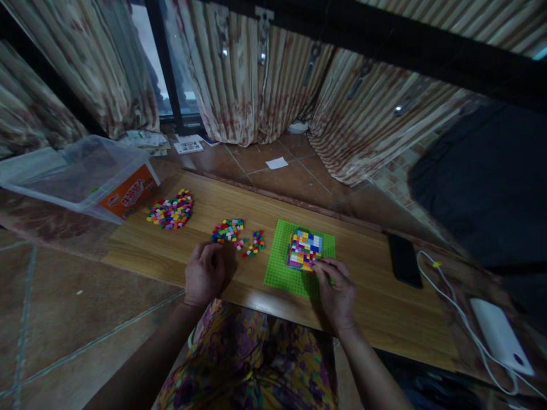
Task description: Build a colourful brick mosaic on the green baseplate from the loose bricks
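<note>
A green baseplate (284, 267) lies on a low wooden board (376, 307). On it stands a multicoloured block of small bricks (304, 249). My right hand (337, 290) rests at the block's near right corner, fingertips touching it; whether it pinches a brick I cannot tell. Curled loosely, knuckles up, my left hand (204, 273) rests on the board just in front of a small heap of loose coloured bricks (228, 230). A few more loose bricks (255, 244) lie between that heap and the baseplate.
A larger pile of bricks (171, 210) lies at the board's far left, beside a clear plastic bin (68, 176) with an orange label. A black phone (404, 259), a white cable (453, 310) and a white power bank (499, 336) lie at right. Curtains hang behind.
</note>
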The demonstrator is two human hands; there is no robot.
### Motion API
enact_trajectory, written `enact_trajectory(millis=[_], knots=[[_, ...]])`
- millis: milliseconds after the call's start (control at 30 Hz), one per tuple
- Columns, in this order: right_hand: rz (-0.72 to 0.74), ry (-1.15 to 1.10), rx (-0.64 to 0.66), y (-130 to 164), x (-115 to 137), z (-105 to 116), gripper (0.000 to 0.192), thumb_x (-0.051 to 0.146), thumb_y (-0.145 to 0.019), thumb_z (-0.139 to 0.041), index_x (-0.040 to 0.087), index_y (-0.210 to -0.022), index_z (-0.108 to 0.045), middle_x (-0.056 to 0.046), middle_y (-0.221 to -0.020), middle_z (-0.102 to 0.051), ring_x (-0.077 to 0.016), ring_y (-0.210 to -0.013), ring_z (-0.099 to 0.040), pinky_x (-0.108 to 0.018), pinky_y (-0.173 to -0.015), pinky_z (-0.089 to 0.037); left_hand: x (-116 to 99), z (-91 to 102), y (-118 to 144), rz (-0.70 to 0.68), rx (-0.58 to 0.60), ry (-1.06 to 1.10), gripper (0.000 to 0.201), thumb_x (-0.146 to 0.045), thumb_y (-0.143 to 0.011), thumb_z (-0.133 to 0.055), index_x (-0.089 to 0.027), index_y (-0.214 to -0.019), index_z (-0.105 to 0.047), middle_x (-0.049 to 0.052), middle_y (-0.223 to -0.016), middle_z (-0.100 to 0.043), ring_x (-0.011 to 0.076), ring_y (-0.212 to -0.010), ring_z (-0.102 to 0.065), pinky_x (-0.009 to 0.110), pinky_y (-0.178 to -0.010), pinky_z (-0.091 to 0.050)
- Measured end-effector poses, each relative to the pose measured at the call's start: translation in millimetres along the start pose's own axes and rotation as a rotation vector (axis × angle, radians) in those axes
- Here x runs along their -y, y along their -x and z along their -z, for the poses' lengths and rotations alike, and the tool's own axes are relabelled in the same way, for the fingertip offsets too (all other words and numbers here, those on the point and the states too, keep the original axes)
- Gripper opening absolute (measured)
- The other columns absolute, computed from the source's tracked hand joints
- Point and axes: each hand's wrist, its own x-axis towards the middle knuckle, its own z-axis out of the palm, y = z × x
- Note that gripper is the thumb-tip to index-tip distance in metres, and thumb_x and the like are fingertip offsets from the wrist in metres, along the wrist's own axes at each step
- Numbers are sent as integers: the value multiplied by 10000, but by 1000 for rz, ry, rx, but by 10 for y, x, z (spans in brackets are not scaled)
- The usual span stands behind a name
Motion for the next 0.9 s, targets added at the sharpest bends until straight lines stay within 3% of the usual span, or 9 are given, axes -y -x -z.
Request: enact_trajectory(millis=[200,300,567,767,833,900], knots=[[-522,-420,-66,-58,60,-106,218,364,-654,-751,183,-770,-714,-34,-765,-683,-169,-706,-615,-316,-681,-495,20,-12,6,-1,-3,-11,155,-183,-826,-505,-179,-931,-619,71,-985,-622,182,-918,-611,280,-815,-493],[-634,-539,-81,-78,58,-135,252,355,-586,-785,182,-755,-714,-21,-731,-691,-154,-650,-599,-300,-645,-482,27,-18,4,0,-9,-15,149,-188,-833,-504,-183,-924,-621,66,-976,-623,181,-910,-612,282,-816,-492],[-630,-544,-43,-81,93,-86,256,365,-591,-785,175,-749,-719,-21,-732,-700,-154,-679,-606,-297,-675,-468,52,-26,0,-38,-26,-9,157,-182,-830,-495,-180,-931,-615,71,-958,-624,191,-908,-609,302,-809,-498],[-566,-515,-381,-6,251,51,237,385,-698,-715,178,-811,-690,-11,-752,-680,-128,-648,-575,-257,-612,-432,75,-32,6,-62,-27,6,159,-171,-826,-493,-186,-936,-607,67,-952,-620,187,-903,-608,301,-806,-499],[-516,-464,-339,72,398,40,218,384,-743,-681,184,-830,-687,-19,-776,-684,-142,-685,-593,-270,-644,-448,74,-32,7,-54,-27,16,157,-167,-826,-491,-189,-932,-604,67,-955,-617,185,-904,-606,303,-813,-499],[-421,-424,-153,171,573,-38,189,368,-786,-646,199,-859,-690,-29,-837,-688,-162,-773,-616,-290,-710,-469,70,-31,10,-44,-25,27,159,-161,-826,-488,-190,-934,-601,68,-962,-612,183,-907,-604,303,-817,-500]])
